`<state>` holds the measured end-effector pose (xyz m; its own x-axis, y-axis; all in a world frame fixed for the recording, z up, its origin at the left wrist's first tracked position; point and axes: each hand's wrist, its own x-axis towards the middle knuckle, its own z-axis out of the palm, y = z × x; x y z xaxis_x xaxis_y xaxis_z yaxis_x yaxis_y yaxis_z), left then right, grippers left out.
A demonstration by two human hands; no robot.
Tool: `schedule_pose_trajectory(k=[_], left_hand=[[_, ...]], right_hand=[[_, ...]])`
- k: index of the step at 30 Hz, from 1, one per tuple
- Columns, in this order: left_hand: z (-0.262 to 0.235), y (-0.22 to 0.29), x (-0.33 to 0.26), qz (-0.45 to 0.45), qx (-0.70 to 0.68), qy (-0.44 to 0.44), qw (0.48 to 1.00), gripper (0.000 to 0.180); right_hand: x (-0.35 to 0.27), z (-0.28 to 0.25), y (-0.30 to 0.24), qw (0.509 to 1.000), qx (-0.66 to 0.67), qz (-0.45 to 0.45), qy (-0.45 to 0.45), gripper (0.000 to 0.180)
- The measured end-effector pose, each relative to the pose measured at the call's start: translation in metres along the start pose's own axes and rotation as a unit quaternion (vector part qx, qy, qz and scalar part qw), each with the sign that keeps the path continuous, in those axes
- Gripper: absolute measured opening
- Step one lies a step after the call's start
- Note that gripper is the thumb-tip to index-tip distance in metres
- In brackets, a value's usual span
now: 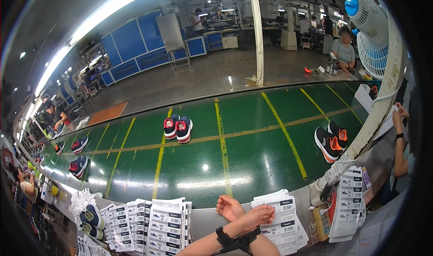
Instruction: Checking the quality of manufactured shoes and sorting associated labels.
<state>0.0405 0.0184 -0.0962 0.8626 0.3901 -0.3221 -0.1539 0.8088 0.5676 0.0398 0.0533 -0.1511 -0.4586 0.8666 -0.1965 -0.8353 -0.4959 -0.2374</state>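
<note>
My forearms cross at the wrists above the bench's front edge, each wearing a black wrist strap. My left hand (258, 217) reaches over to the right, above a stack of printed label sheets (285, 226). Its fingers are curled together with nothing in them. Just left of it, my right hand (230, 208) hovers at the edge of the green conveyor belt (243, 166). That palm shows, bare, with the fingers loosely bent. More stacks of label sheets (166, 226) with small shoe pictures lie to the left of my arms.
On the belt are navy-and-red sneakers (183, 129), black-and-orange sneakers (333, 143) and several shoes farther left. Dark shoes (92, 221) stand by crumpled white paper (83, 199). A white post (392, 66) and fan (372, 35) rise at right. A person (343, 53) sits across the belt.
</note>
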Motion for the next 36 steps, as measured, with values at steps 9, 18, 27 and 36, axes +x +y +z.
schedule_pose_trajectory(k=[9,18,27,36], left_hand=[[-0.0006,0.0009,0.0000,-0.005,0.004,0.004,1.000,0.011],[-0.0035,0.0004,0.0021,-0.006,0.005,0.008,1.000,0.010],[-0.0072,-0.0006,0.0032,-0.005,0.001,0.002,1.000,0.010],[-0.0071,-0.0003,0.0028,0.000,0.000,0.005,1.000,0.011]], right_hand=[[0.0002,0.0023,0.0002,1.000,-0.007,0.001,0.004,0.011],[0.0021,-0.0001,0.0002,1.000,-0.004,0.000,0.002,0.011],[0.0035,-0.0019,0.0007,1.000,-0.004,0.001,0.000,0.011],[0.0046,-0.0026,0.0009,1.000,-0.008,0.002,-0.001,0.010]])
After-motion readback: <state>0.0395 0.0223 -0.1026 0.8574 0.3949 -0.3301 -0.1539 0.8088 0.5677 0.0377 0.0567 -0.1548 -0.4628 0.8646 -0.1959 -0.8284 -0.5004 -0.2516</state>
